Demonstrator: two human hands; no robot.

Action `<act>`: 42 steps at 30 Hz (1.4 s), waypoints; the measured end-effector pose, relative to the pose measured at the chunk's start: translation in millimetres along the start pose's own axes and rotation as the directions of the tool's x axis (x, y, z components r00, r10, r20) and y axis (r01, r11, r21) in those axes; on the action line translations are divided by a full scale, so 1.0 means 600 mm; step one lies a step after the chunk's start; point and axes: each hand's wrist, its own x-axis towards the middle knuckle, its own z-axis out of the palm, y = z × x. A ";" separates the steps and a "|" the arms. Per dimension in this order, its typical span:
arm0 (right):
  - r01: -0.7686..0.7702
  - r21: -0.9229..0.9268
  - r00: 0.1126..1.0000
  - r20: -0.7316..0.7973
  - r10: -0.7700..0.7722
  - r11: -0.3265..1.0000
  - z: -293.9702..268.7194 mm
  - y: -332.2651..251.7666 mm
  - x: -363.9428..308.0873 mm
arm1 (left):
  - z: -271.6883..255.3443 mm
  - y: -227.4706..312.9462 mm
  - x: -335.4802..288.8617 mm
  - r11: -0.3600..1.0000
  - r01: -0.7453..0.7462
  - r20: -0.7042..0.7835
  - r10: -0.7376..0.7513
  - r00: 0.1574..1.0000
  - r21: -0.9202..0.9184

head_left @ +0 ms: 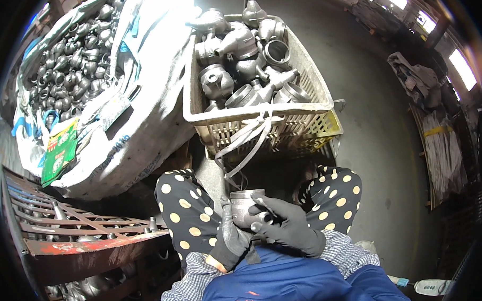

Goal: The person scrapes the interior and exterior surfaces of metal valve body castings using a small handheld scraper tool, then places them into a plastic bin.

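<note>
Between my knees I hold a grey metal pipe fitting (pixel 242 208) with a round, wide mouth facing up and away. My left hand (pixel 231 241), in a dark glove, wraps its left side and underside. From the right, my gloved right hand (pixel 292 227) closes over the fitting's lower right part, near a small dark round opening. Part of the fitting is hidden by my fingers. Just ahead stands a pale plastic crate (pixel 258 113) heaped with similar grey fittings (pixel 238 43), some with wide mouths and narrow necks.
At the left a large white woven sack (pixel 160 129) brims with smaller metal fittings (pixel 73 71). Below it is a rusty slatted metal bin (pixel 85 246) with more metal parts. White straps (pixel 251 134) hang off the crate's front. Covered bundles (pixel 443 154) stand at the far right.
</note>
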 end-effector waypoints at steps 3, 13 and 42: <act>-0.006 0.058 0.999 -0.037 0.008 0.998 -0.022 -0.006 0.013 | -0.002 0.001 -0.011 0.973 -0.045 -0.106 0.071 0.992 0.227; -0.029 -0.049 0.938 0.344 0.044 0.998 -0.100 -0.028 0.039 | 0.078 0.083 -0.036 -0.039 -0.193 0.196 0.073 0.978 0.980; 0.119 -0.552 0.992 0.091 -0.082 0.825 -0.042 -0.012 -0.019 | 0.019 0.015 -0.019 0.529 -0.309 0.124 0.356 0.926 0.790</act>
